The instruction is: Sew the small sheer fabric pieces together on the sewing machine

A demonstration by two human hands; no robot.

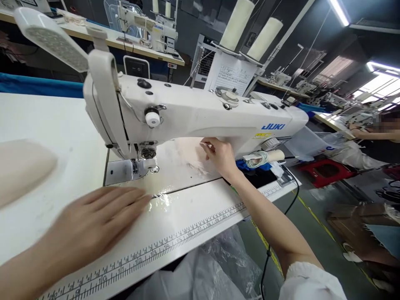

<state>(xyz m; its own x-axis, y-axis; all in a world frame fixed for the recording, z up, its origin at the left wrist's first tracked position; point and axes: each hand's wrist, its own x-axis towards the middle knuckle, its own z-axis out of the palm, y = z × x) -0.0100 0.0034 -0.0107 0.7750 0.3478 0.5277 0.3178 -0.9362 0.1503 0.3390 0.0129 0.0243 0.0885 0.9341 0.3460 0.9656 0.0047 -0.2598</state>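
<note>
A white JUKI sewing machine (190, 106) stands before me. Under its arm, my right hand (220, 156) has thumb and fingers pinched together at the edge of a thin pale pink fabric piece (189, 152), which lies on the machine bed. My left hand (106, 216) is slightly blurred, palm down with fingers stretched out, over the tabletop in front of the needle plate (118, 172). It holds nothing that I can see. Farther left, a beige fabric piece (25, 168) lies on the white table (62, 121), smeared at its edges.
A printed ruler (156, 252) runs along the table's front edge. Right of the machine lie a thread cone (275, 156) and a coil of pale cord (258, 159). Thread cones (237, 23) stand behind. A co-worker's arm (375, 134) shows at far right, beyond a red stool (326, 170).
</note>
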